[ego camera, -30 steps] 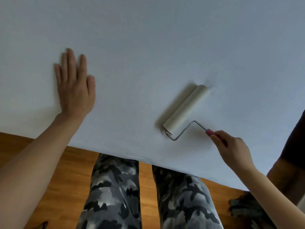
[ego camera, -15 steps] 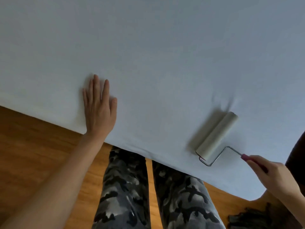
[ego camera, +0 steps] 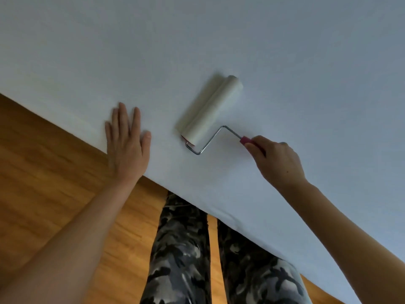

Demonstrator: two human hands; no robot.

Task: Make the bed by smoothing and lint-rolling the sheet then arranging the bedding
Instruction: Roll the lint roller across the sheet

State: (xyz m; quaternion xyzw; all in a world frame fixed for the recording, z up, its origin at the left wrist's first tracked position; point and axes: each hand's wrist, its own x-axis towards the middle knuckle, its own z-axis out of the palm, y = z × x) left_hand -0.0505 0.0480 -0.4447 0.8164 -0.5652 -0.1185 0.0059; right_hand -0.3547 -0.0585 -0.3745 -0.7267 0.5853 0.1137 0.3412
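A smooth white sheet [ego camera: 241,44] covers the bed and fills most of the view. On it lies a lint roller [ego camera: 208,110] with a pale paper roll, a bent wire arm and a red handle. My right hand [ego camera: 276,161] grips that red handle, to the right of the roll. Flat on the sheet near the bed's front edge rests my left hand [ego camera: 127,145], fingers straight and together, just left of the roll.
The bed's front edge [ego camera: 197,194] runs diagonally from left down to the right. Below it lies a wooden floor [ego camera: 43,172]. My legs in camouflage trousers [ego camera: 182,249] stand against the edge.
The view has swung, so the bed edge slants more. The lint roller has rolled to the left, closer to my left hand, which stays flat on the sheet.
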